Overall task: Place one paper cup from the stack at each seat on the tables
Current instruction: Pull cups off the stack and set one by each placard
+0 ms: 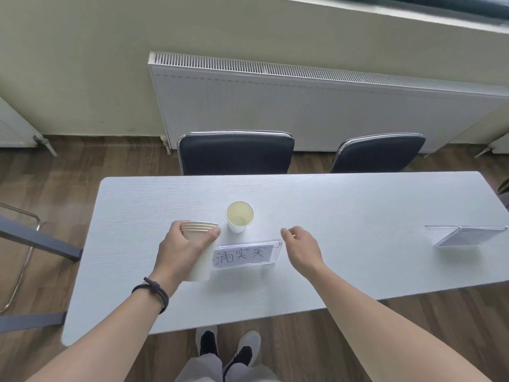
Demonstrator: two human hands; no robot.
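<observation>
My left hand (183, 248) is wrapped around a stack of several white paper cups (200, 256), held over the white table (358, 216). One single paper cup (239, 217) stands upright on the table just right of the stack, in front of the left chair (235, 153). My right hand (301, 245) hovers empty to the right of that cup, fingers loosely curled and apart, not touching it. A clear name card holder (246, 255) with handwritten characters stands between my two hands.
A second name card holder (465, 235) sits at the table's right end, before the right chair (377, 153). A white radiator (303, 106) lines the wall behind the chairs. A metal chair frame (24, 238) stands at the left on the wooden floor.
</observation>
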